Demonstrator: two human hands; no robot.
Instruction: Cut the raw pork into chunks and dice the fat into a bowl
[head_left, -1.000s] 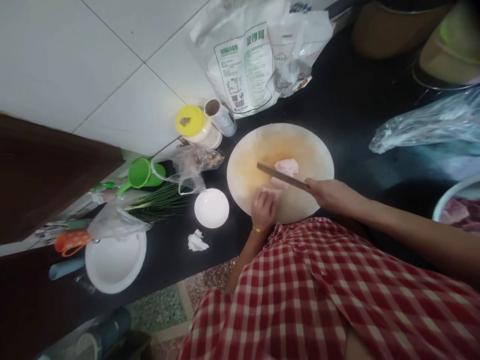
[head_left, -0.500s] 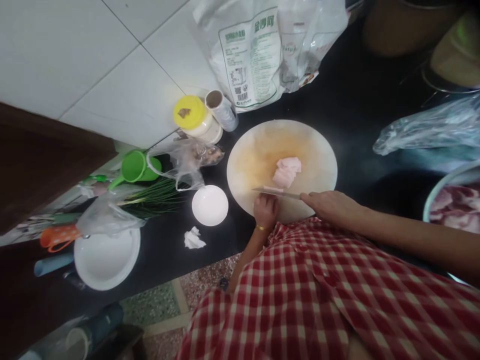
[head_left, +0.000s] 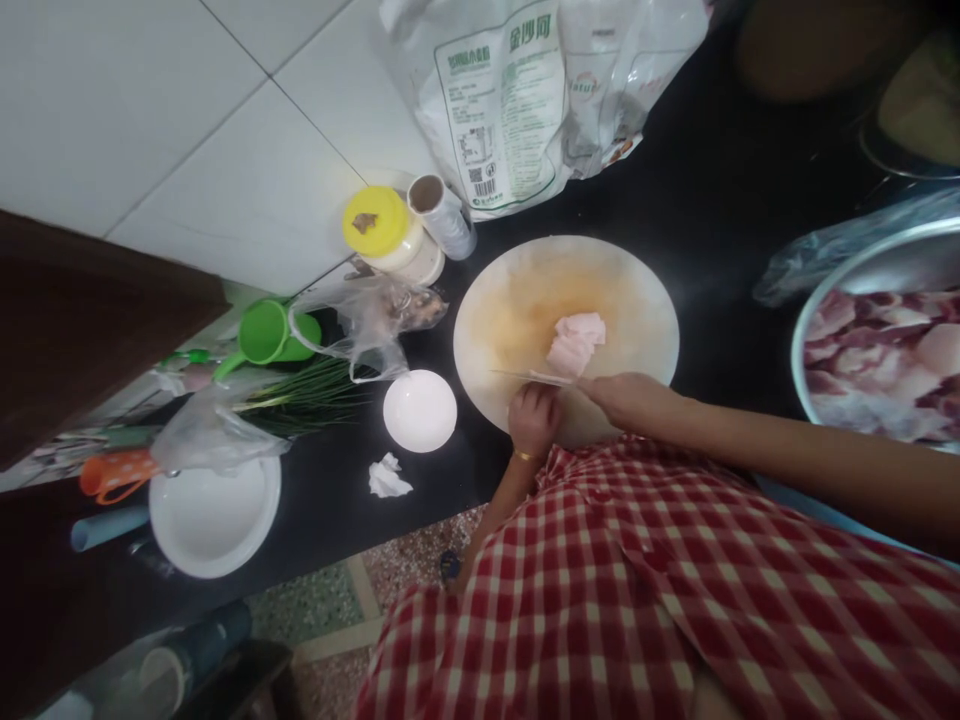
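My right hand (head_left: pixel 628 400) is closed round the handle of a knife (head_left: pixel 525 376), whose blade lies nearly level and points left over the cutting board (head_left: pixel 495 290). Just below the blade, my left hand (head_left: pixel 534 420) has its fingers curled down on the near edge of the board. Those fingers press on a piece of pale meat, mostly hidden by them and the blade. Beyond the knife, a small stack of pale pink meat slices (head_left: pixel 576 342) rests on the stained middle of the board.
At right stands a metal basin (head_left: pixel 801 350) of raw meat, near a plastic bag (head_left: pixel 787 262). Left of the board are a small white bowl (head_left: pixel 420 411), crumpled tissue (head_left: pixel 388 477), green onions (head_left: pixel 307 397) and a yellow-lidded jar (head_left: pixel 375 222). A flour bag (head_left: pixel 499 120) stands behind.
My right hand and the knife have shifted slightly left and up. The basin of meat has come further into view from the right, now overlapping the plastic bag. My left hand stays put.
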